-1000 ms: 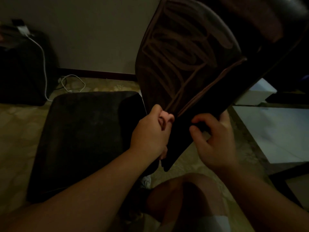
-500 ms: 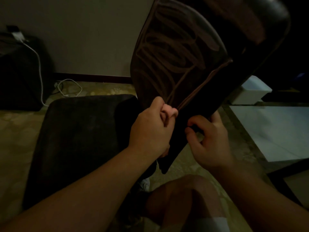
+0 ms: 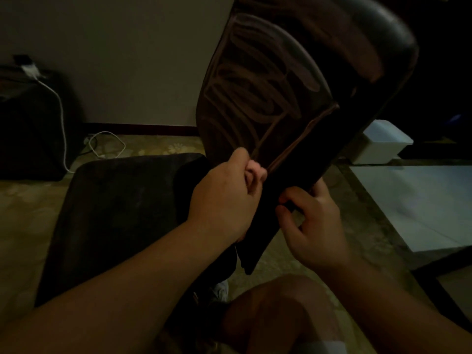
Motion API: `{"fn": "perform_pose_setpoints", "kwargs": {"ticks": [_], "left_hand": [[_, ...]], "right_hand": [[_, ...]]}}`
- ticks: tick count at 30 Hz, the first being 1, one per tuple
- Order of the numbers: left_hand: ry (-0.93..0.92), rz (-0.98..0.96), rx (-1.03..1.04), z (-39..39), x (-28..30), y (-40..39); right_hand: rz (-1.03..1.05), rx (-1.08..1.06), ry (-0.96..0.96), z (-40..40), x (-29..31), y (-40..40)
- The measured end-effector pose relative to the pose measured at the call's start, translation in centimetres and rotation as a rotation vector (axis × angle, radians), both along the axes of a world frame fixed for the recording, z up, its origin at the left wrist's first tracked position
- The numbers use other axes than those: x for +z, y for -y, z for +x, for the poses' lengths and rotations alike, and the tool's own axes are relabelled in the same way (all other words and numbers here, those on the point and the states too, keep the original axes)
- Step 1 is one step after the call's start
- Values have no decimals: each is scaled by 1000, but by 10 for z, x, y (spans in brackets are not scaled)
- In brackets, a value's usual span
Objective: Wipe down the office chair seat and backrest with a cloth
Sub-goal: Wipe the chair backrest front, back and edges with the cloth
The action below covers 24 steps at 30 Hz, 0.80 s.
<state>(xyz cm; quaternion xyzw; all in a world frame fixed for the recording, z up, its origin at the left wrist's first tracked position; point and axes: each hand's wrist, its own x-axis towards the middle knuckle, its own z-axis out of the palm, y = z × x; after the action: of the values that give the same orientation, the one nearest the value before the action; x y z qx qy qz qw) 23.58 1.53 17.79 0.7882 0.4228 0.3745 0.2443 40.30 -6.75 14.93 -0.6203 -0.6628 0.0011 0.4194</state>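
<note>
Chair backrest (image 3: 268,98) tilted, up R of seat (image 3: 122,213). L hand (image 3: 227,200) fingers curled, gripping backrest lower edge. R hand (image 3: 311,226) just beside, fingers bent, pinching its dark underside. Cloth: cannot tell, too dim. White cable (image 3: 61,118) far L of backrest.

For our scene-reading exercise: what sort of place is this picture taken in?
Probably a dim room in a home or small office: floral-patterned floor, a white charging cable trailing down dark furniture by the plain wall, and a dark cushioned chair seat with its patterned backrest.
</note>
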Motion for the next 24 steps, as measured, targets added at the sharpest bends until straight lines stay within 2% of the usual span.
{"fn": "perform_pose_setpoints", "kwargs": {"ticks": [3,7,12,17,21,24], "left_hand": [[105,22,-3,7,10,0],[18,-106,-2,-1,-9,1],[74,37,-17,13,27,0],[-84,-49,-40,4,19,1],[19,59,-37,16,48,-6],[8,32,-51,19,44,-5]], "right_hand": [[7,28,-9,0,2,-2],[32,34,14,3,3,3],[19,59,-3,2,4,-2],[-11,80,-10,7,6,4],[-8,116,-43,3,16,0],[75,50,-2,6,31,2]]}}
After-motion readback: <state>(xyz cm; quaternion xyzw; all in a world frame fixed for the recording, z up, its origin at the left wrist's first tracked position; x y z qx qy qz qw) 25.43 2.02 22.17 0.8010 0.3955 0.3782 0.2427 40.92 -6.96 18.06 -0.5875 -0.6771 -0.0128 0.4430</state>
